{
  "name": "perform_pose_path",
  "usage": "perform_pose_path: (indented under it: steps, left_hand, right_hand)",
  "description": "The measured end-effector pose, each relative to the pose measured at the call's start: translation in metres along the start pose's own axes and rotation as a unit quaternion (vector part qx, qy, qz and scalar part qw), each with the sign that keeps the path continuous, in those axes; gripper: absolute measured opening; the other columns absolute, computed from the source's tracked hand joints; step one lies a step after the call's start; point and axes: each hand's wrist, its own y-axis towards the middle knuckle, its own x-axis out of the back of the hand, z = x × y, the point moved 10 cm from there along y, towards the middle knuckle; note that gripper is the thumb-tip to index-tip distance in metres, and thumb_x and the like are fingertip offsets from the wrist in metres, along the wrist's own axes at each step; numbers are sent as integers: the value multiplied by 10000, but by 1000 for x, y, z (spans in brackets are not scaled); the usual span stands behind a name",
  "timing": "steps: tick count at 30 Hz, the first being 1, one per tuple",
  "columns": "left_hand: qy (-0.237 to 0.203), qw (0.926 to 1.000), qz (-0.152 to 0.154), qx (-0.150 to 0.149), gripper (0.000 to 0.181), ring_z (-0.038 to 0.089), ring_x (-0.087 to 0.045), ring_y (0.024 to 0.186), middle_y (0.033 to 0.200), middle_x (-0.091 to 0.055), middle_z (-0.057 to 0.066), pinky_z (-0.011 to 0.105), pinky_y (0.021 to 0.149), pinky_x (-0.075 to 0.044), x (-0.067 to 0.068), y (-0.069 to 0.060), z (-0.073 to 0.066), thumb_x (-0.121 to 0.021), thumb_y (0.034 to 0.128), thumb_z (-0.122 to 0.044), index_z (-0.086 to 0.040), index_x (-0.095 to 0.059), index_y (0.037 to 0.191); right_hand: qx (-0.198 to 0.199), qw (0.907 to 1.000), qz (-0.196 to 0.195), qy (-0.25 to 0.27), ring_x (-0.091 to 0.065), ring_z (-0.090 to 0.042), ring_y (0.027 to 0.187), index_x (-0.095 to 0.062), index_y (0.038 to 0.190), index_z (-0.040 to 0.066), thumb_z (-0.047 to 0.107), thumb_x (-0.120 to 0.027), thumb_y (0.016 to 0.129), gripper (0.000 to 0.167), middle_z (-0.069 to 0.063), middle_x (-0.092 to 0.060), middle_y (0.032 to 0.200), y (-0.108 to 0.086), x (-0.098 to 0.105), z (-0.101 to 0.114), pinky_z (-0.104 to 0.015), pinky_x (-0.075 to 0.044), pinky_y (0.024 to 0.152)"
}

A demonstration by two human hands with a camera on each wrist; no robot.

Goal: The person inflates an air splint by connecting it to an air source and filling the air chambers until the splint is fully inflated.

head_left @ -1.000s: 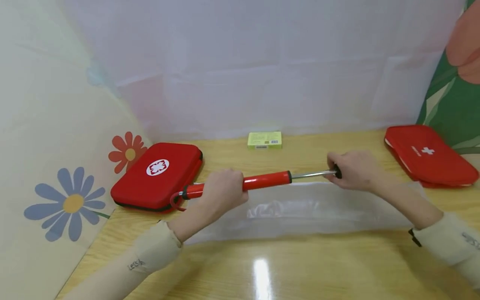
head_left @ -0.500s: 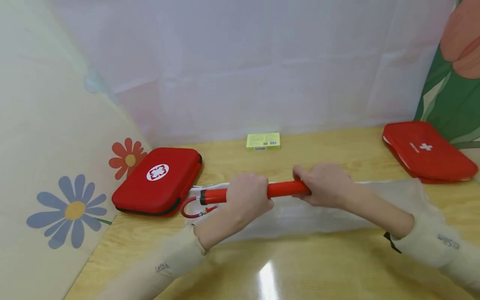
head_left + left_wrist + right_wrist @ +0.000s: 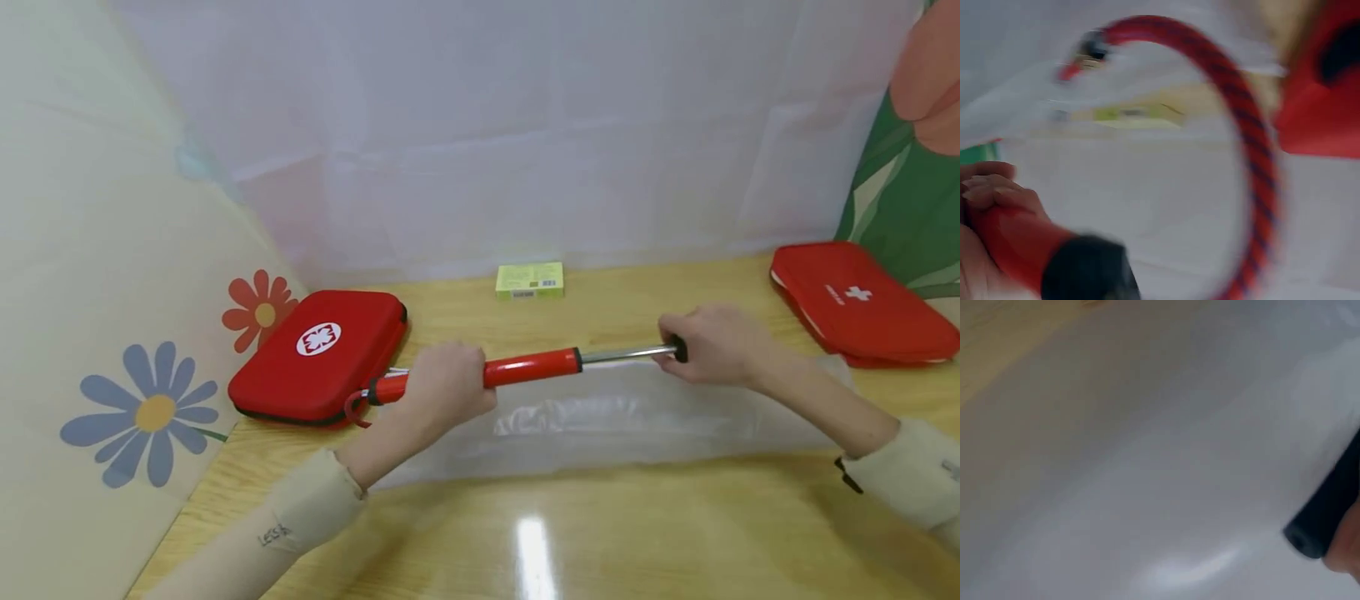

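Left grip [image 3: 447, 383] wraps the red pump [image 3: 532, 367], right grip [image 3: 716, 345] clutches its black handle [image 3: 680, 349] at three o'clock; I'd work the rod [image 3: 622, 355] straight.

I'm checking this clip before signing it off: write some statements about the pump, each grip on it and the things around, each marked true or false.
1. The left grip holds the red pump barrel. True.
2. The right grip is empty. False: the right grip holds the black handle.
3. The metal rod is pulled partly out. True.
4. The hose is plain white. False: the hose is red with dark stripes.
5. The yellow-green box lies on the translucent sheet. False: the yellow-green box lies on the table, behind the translucent sheet.
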Motion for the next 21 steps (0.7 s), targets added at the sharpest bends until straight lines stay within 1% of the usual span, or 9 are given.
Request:
perform_pose_path:
  steps: [2,5,9,11,13,17,19,21]
  left_hand:
    - [-63,9999,-98,-50,210,162,-442,413,483,-460,-14,290,371,-375,4,-3,-6,-686,705,-245,-114,-551,610]
    - [-193,9998,-85,17,207,159,-444,416,491,-469,-15,271,369,-365,10,-3,-18,-706,714,-252,-110,-578,635]
    - [-207,9997,-58,77,200,160,-450,414,505,-488,-14,277,362,-359,19,0,-28,-708,720,-266,-120,-592,646]
    - [-204,9998,-32,45,201,158,-460,419,521,-500,-17,280,369,-363,22,3,-36,-717,727,-280,-121,-606,674]
    - [-165,9999,31,-25,200,153,-472,429,534,-513,-21,291,372,-368,23,7,-45,-720,732,-293,-130,-615,688]
    - [-120,9993,244,-252,230,151,-490,454,567,-530,-21,289,390,-386,18,14,-62,-724,760,-342,-138,-621,735]
    - [-127,9987,301,-394,234,151,-498,464,579,-539,-18,286,396,-395,14,16,-66,-715,768,-352,-137,-626,746]
    - [-242,9977,395,-491,221,149,-507,478,597,-547,-20,275,412,-406,8,16,-64,-710,774,-337,-128,-638,766]
  right_hand:
    - [-44,9994,343,-80,-373,-51,479,-539,764,192,261,-770,729,243,127,-424,547,3,-1,7,-283,-334,439]
    - [-174,9955,930,-98,-384,-71,471,-561,862,159,276,-759,768,248,104,-427,545,14,-5,23,-278,-347,450]
    - [-296,9929,1149,-82,-382,-93,450,-563,945,127,257,-775,771,304,78,-418,534,28,-3,40,-251,-332,438]
    - [-308,9927,1162,-90,-389,-98,449,-563,951,127,247,-784,759,317,75,-430,541,33,-4,46,-242,-343,437]
    - [-249,9937,1091,-78,-394,-99,445,-565,945,121,233,-790,746,321,70,-443,547,36,-4,51,-237,-364,442]
    - [-111,9955,941,-79,-396,-98,450,-579,936,108,232,-798,736,322,57,-453,560,35,-6,60,-237,-396,468]
    - [-54,9963,844,-139,-401,-103,456,-580,914,105,226,-800,729,312,51,-451,562,33,-8,61,-252,-400,469]
    - [4,9970,749,-210,-412,-112,464,-570,881,118,233,-801,719,304,56,-448,563,28,-10,58,-278,-396,461]
